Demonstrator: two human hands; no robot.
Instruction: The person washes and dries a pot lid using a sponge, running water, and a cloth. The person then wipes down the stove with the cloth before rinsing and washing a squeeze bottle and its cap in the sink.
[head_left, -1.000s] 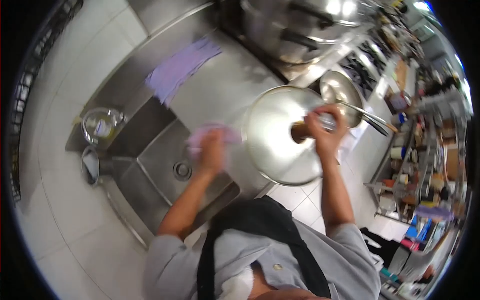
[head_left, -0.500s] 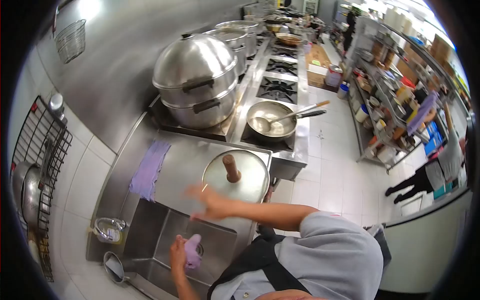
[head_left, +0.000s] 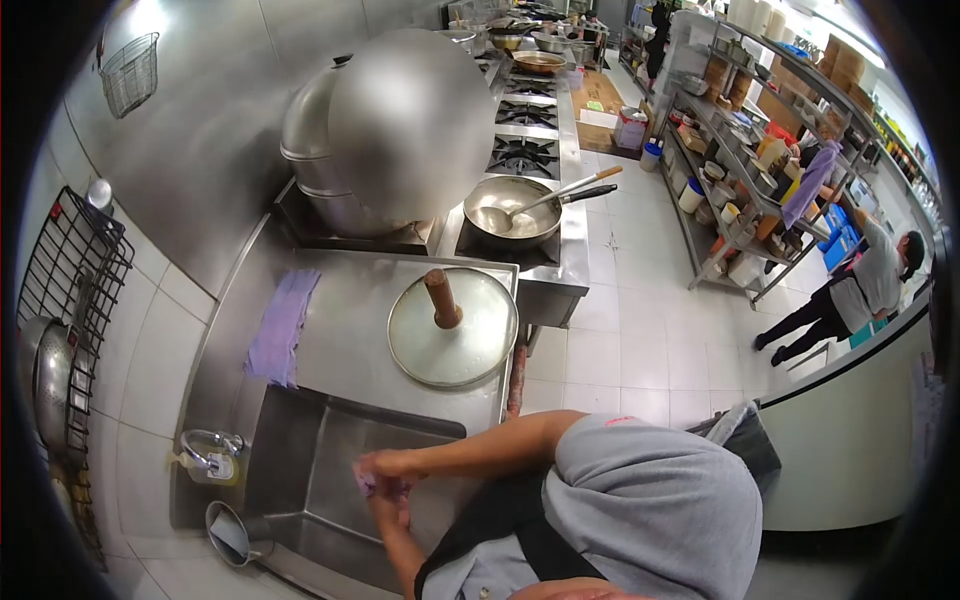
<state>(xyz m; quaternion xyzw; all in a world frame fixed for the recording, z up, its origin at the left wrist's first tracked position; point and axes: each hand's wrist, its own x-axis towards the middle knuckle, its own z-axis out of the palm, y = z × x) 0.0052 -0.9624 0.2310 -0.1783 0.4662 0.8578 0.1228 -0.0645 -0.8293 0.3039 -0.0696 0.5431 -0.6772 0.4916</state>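
Note:
Over the steel sink (head_left: 330, 455), my two hands are together, both closed around a small bunched purple cloth (head_left: 365, 480). My right hand (head_left: 390, 463) lies on top, reaching in from the right. Just below it is my left hand (head_left: 392, 505), its fingers partly covered by the right. Most of the cloth is hidden in the grip; only a bit shows at the left. A second purple cloth (head_left: 283, 325) lies flat on the steel counter (head_left: 345, 300) behind the sink. Beside it sits a round lid (head_left: 420, 345) with an upright wooden handle (head_left: 441, 300).
A faucet (head_left: 212, 452) and a ladle-like metal scoop (head_left: 228, 530) are at the sink's left. Behind the counter stand a large steamer pot (head_left: 310, 140), partly blurred, and a wok (head_left: 530, 225) holding a ladle. Shelves (head_left: 740, 150) and another person (head_left: 860, 285) are at the right.
My right hand has come down from above the counter, fingers spread before, and has closed on the purple cloth with my left hand. The view has shifted slightly.

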